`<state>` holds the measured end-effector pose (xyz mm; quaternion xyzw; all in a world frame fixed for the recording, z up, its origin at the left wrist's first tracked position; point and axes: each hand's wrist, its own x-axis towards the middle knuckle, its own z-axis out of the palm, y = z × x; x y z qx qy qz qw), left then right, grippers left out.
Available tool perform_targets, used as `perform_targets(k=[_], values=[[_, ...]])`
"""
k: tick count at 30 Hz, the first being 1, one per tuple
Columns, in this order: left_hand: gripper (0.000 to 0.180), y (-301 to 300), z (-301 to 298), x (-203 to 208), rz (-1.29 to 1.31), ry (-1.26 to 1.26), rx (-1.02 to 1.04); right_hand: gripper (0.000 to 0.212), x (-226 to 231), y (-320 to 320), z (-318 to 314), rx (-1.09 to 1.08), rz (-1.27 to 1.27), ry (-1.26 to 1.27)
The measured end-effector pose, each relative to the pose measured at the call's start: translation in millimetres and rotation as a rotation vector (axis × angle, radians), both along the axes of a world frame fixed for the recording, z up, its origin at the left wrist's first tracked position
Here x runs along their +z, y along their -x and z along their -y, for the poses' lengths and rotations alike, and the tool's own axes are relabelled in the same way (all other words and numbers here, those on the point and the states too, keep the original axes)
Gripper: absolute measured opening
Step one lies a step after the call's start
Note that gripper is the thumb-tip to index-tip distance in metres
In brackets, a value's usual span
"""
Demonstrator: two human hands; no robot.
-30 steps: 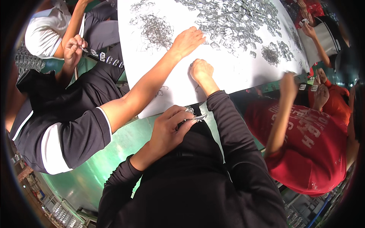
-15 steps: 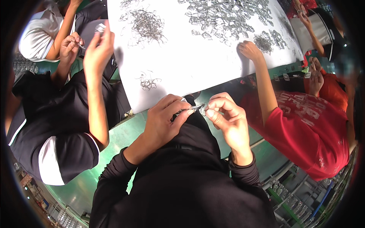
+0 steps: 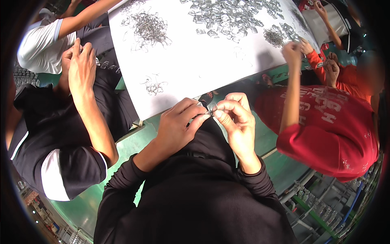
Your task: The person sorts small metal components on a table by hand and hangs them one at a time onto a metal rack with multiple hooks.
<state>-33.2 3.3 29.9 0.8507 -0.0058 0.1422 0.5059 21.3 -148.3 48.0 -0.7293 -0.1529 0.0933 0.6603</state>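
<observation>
In front of my body both hands meet just off the table's near edge. My left hand (image 3: 178, 120) is closed, its thumb and forefinger pinching a small shiny metal piece (image 3: 210, 112); its exact kind is too small to make out. Something pale shows between its fingers. My right hand (image 3: 237, 122) pinches a small, clear-looking rectangular piece (image 3: 212, 107), which touches or overlaps the metal piece at the fingertips. On the white tabletop (image 3: 191, 77) ahead, a small heap of thin dark bent wires (image 3: 154, 86) lies nearest my left hand.
Farther off lie a larger tangle of wires (image 3: 149, 28) and a wide spread of silvery rectangular pieces (image 3: 231, 20). A smaller wire heap (image 3: 274, 37) is at right. Co-workers sit close on both sides: a dark shirt (image 3: 53, 134) left, a red shirt (image 3: 329, 130) right.
My right hand has moved left, bringing its piece against the one in my left hand. The left neighbour's hands have come together; the right neighbour's hand has lifted off the table and moved right.
</observation>
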Motion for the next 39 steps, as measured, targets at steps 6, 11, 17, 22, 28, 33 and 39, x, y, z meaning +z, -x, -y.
perform_targets(k=[6,11,17,22,28,33,39], values=[[0.017,-6,-23,12,-0.194,0.262,-0.096,0.005,4,2,12,0.129,0.002,0.001],[0.02,-15,-24,35,-0.389,0.578,-0.07,0.006,8,0,11,0.21,-0.166,-0.108],[0.022,-24,-24,32,-0.39,0.597,-0.116,0.006,4,-3,2,0.177,-0.208,-0.218],[0.021,-27,-23,31,-0.334,0.434,-0.101,0.012,-2,-3,-6,0.108,-0.242,-0.34],[0.019,-25,-13,30,-0.212,0.43,0.019,0.015,-20,-5,-9,0.092,-0.201,-0.262],[0.018,-21,-19,23,-0.124,0.226,0.033,0.019,-26,-20,-3,0.11,-0.269,-0.19],[0.018,-12,-20,11,-0.187,0.192,0.069,0.011,-69,-119,-45,0.233,-0.179,0.188]])
